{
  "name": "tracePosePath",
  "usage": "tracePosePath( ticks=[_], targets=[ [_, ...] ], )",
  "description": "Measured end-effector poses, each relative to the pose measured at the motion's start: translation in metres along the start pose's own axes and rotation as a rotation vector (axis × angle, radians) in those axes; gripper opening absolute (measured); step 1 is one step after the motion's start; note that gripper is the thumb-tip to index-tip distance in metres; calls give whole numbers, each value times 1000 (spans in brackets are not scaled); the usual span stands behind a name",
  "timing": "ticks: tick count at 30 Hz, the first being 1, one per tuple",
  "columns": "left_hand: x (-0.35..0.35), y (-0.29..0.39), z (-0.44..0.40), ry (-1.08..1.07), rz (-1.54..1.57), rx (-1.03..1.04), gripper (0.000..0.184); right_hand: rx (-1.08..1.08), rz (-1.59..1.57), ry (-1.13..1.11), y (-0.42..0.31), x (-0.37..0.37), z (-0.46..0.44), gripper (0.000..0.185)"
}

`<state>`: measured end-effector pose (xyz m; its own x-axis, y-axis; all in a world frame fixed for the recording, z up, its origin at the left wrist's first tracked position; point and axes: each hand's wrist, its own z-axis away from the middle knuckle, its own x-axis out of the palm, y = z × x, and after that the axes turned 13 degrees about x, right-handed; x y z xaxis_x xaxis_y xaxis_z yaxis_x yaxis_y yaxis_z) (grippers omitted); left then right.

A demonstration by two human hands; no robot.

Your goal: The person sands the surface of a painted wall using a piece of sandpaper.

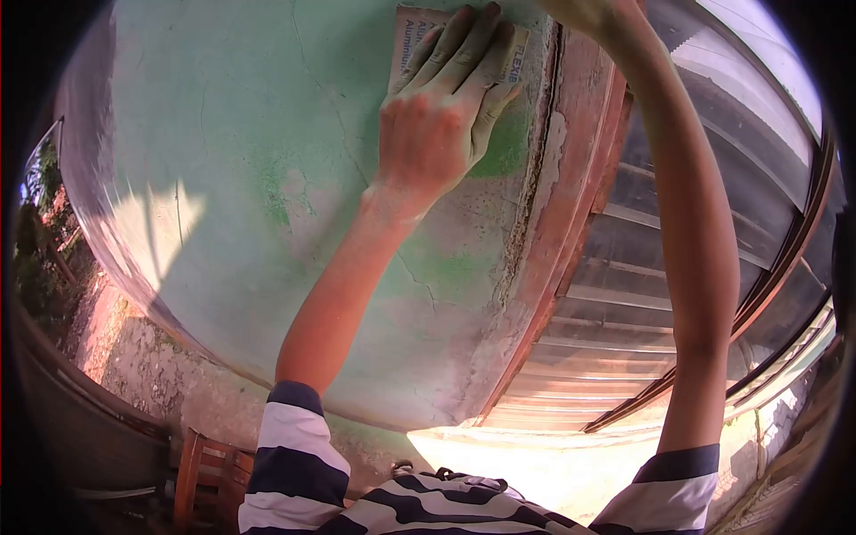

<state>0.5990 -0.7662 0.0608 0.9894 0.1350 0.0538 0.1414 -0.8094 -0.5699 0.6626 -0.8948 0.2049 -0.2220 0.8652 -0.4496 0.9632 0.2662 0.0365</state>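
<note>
My left hand (432, 125) presses a sheet of sandpaper (413, 36) flat against the green wall (241, 116), near the top centre. Its fingers lie stretched over the sheet, whose printed backing shows at both sides of them. Pale dust coats the fingers. At the top edge, right of the sheet, my right hand (593, 12) is raised by the wooden frame (584, 134); its fingers are cut off by the view. Thin cracks and worn, brighter green patches mark the wall.
Louvred window slats (615, 294) fill the right side, beyond the frame. A wooden chair (201, 473) stands at the lower left. Sunlit ground (499, 455) lies below the wall, and plants (40, 241) show at the far left.
</note>
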Motion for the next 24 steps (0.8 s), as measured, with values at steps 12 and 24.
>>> tracePosePath(
  ticks=[12, 24],
  targets=[
    [0, 111, 60, -118, 25, -307, 47, -129, -270, -2, 22, 19, -2, 67],
    [3, 141, 89, -119, -69, -436, 42, -187, -203, 50, 27, 20, -5, 68]
  ],
)
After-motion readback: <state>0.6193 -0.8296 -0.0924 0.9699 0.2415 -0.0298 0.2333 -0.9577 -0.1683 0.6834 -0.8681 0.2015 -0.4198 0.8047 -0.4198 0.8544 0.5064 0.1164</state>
